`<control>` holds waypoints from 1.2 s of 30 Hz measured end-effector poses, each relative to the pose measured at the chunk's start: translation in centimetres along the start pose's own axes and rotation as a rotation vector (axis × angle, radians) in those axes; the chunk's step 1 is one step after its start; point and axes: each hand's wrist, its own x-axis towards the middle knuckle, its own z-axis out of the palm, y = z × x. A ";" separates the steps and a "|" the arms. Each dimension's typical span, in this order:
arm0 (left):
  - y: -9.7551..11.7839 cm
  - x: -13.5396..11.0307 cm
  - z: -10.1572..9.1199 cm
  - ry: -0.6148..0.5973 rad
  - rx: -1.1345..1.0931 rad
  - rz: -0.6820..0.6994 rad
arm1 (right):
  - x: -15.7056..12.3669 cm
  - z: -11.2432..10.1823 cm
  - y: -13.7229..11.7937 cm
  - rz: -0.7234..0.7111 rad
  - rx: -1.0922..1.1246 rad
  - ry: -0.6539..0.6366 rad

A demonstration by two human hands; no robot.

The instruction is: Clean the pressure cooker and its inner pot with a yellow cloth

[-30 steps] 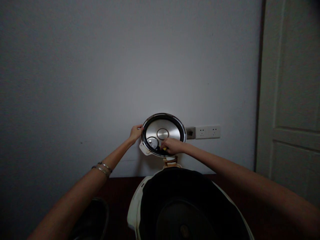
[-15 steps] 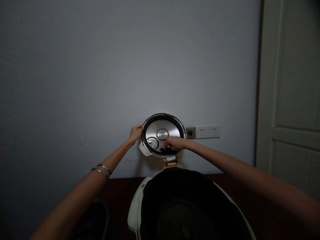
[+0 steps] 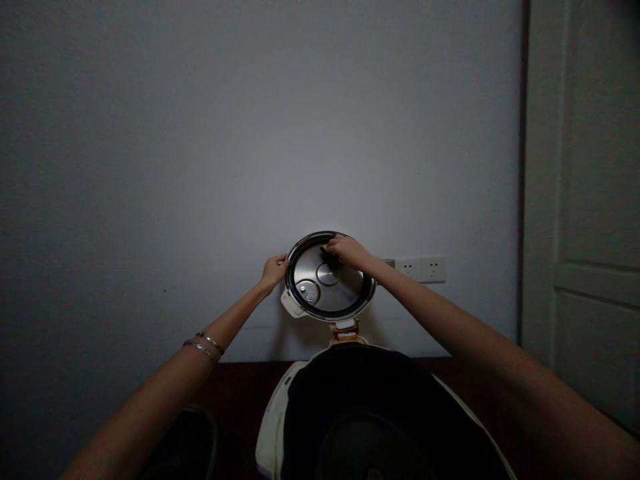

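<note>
A white cooker (image 3: 273, 427) stands in front of me with its dark pot cavity open. Its round lid (image 3: 320, 293) is raised upright on a hinge, its shiny metal inner plate facing me. My left hand (image 3: 273, 272) grips the lid's left rim. My right hand (image 3: 346, 251) is closed on a small dark and yellow thing, which I cannot name, pressed against the upper part of the inner plate.
A plain grey wall fills the back, with a white socket strip (image 3: 420, 269) right of the lid. A panelled door (image 3: 585, 200) is at the right. A dark round object (image 3: 187, 440) sits on the dark table at lower left.
My right hand has moved from the lower edge of the lid's inner plate up to its top edge. The left hand stays on the rim.
</note>
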 end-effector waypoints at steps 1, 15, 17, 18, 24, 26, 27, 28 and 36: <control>0.0 0.0 0.0 0.001 0.000 -0.001 | 0.4 -0.1 0.0 -0.018 -0.008 0.031; -0.5 0.2 0.0 0.013 -0.008 0.008 | -4.5 2.6 -0.6 -0.041 -0.051 -0.070; -0.3 0.1 0.1 0.024 -0.016 0.002 | -5.8 2.6 -1.5 -0.066 -0.040 -0.103; -0.2 0.1 0.1 0.031 -0.021 -0.003 | -6.4 2.6 -2.0 -0.085 -0.034 -0.118; 0.0 0.0 0.1 0.039 -0.015 0.003 | -7.1 1.7 -4.2 -0.171 0.100 -0.255; -0.1 0.1 0.1 0.036 -0.021 0.013 | -6.4 1.2 -3.9 -0.121 0.134 -0.270; -0.1 0.1 0.1 0.031 -0.025 0.016 | -5.8 0.9 -3.6 -0.085 0.136 -0.258; -0.1 0.1 0.1 0.022 -0.027 0.016 | -5.2 0.7 -3.1 -0.043 0.128 -0.234; 0.0 -0.2 -0.2 -0.019 -0.029 -0.025 | 0.3 0.3 -0.9 0.184 0.046 0.074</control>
